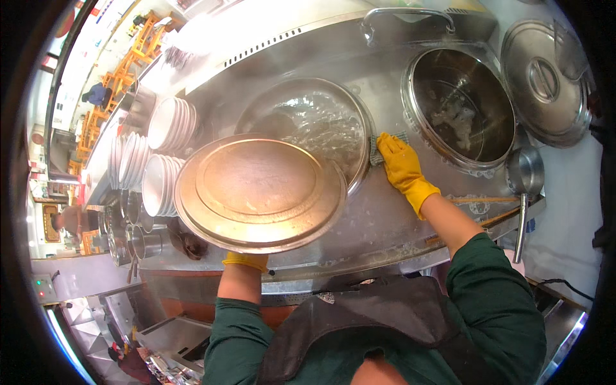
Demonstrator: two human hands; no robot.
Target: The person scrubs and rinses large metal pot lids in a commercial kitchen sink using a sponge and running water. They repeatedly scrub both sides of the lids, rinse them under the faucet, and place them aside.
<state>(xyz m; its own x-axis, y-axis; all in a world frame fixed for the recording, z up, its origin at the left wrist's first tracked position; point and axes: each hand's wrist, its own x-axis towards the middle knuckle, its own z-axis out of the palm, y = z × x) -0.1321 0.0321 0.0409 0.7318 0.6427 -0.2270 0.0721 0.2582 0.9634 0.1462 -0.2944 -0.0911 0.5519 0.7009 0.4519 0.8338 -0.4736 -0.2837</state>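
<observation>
A large round metal pot lid (260,183) is tilted up in front of me, its underside or top face towards the camera. My left hand (245,260), in a yellow rubber glove, is at its lower edge; the lid hides the fingers. In a yellow rubber glove too, my right hand (397,159) presses a grey-green scouring cloth (381,150) at the rim of a wide round vessel of water (313,115) set in the steel worktop. The lid overlaps the near left part of this vessel.
To the right stand a deep steel pot (464,108) holding some liquid, a lid with a handle (544,82) and a long-handled saucepan (525,171). Stacks of white plates (173,124) and metal containers (146,243) stand at the left. A curved metal pipe (409,12) spans the back edge.
</observation>
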